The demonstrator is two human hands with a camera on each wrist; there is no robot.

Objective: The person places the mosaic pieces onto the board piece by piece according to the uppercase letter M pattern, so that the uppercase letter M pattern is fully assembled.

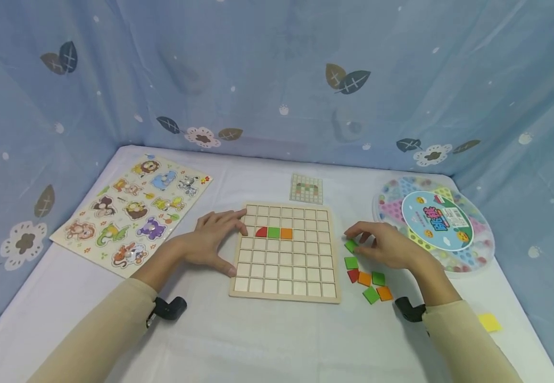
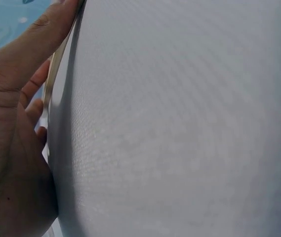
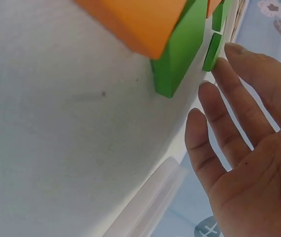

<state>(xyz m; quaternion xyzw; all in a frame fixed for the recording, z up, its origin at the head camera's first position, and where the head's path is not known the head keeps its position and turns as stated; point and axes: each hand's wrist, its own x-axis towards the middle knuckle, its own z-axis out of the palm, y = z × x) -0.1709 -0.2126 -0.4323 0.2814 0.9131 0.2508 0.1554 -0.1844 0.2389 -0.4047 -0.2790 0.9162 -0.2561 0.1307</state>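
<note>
empty left grip (image 1: 211, 240) spread against board (image 1: 285, 273), empty right grip (image 1: 384, 244) loosely parted by green tile (image 1: 350, 245)

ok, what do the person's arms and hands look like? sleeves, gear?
Left hand and right hand: no gloves. Left sleeve and right sleeve: long, plain beige. Rounded black left gadget and similar right gadget by the cuffs.

Beige sleeves (image 1: 99, 324) (both plain), a black device (image 1: 173, 308) at each wrist

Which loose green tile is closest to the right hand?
The backmost loose green tile, by the right hand; the other three loose green tiles lie farther away.
</note>
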